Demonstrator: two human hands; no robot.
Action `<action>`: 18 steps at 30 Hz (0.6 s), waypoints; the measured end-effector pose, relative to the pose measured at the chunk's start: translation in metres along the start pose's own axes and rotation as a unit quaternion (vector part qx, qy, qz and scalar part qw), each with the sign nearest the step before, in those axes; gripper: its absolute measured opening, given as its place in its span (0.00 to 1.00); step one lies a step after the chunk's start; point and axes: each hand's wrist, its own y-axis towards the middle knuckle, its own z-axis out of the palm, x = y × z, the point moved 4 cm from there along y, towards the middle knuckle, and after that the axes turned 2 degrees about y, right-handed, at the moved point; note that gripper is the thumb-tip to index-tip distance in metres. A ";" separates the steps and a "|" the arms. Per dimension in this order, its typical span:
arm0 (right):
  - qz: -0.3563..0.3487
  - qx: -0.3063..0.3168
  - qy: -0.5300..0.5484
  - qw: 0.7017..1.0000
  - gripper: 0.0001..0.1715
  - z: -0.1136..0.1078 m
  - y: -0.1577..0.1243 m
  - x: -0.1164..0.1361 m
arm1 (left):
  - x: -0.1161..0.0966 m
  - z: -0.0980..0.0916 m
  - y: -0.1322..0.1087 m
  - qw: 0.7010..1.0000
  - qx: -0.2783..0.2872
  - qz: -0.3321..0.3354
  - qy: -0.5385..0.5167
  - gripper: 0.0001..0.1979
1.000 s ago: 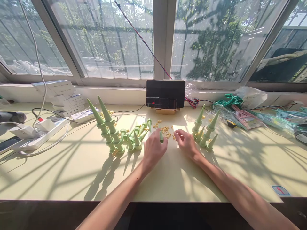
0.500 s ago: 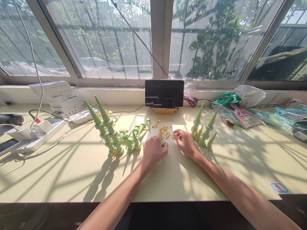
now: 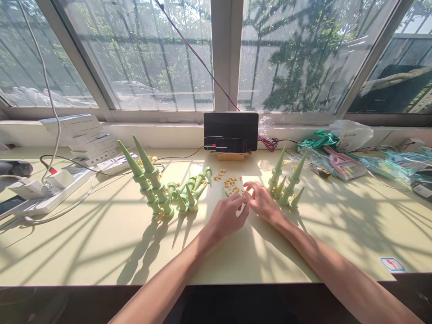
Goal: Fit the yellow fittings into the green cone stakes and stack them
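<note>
My left hand and my right hand meet at their fingertips over the table. Both have bent, pinching fingers; anything small between the tips is hidden from me. A green tapered piece shows partly just beyond my left knuckles. Small yellow pieces lie scattered behind the hands, some near the right fingertips. To the left stand tall jointed green spikes, with shorter green cones beside them. Another group of green spikes stands upright close behind my right wrist.
At the back centre a black tablet leans on a small stand before the window. White boxes and a power strip with cables occupy the left. Plastic bags and a yellow-black tool lie at the right.
My left hand has moved right, away from the green piece near its fingers, and its tips now meet those of my right hand. The right hand has barely shifted.
</note>
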 end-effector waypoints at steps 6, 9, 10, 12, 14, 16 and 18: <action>-0.017 -0.015 -0.004 1.000 0.15 0.004 0.001 -0.006 | -0.017 0.017 -0.010 0.986 0.117 0.115 0.003 0.11; -0.044 -0.039 -0.018 0.998 0.14 0.003 0.001 -0.007 | -0.018 0.022 -0.012 0.983 0.121 0.134 -0.004 0.11; -0.057 -0.047 -0.025 0.997 0.14 0.002 0.001 -0.004 | -0.018 0.023 -0.012 0.984 0.119 0.135 -0.005 0.11; -0.081 -0.060 -0.040 0.994 0.14 -0.003 -0.001 0.006 | -0.018 0.025 -0.013 0.984 0.115 0.137 -0.006 0.11; -0.097 -0.059 -0.060 0.992 0.14 -0.008 -0.001 0.019 | -0.019 0.025 -0.013 0.984 0.114 0.137 -0.006 0.12; -0.107 -0.049 -0.097 0.988 0.15 -0.011 0.000 0.034 | -0.020 0.025 -0.013 0.984 0.114 0.137 -0.008 0.12; -0.111 -0.015 -0.137 0.984 0.14 -0.010 0.005 0.045 | -0.021 0.024 -0.013 0.984 0.114 0.135 -0.007 0.12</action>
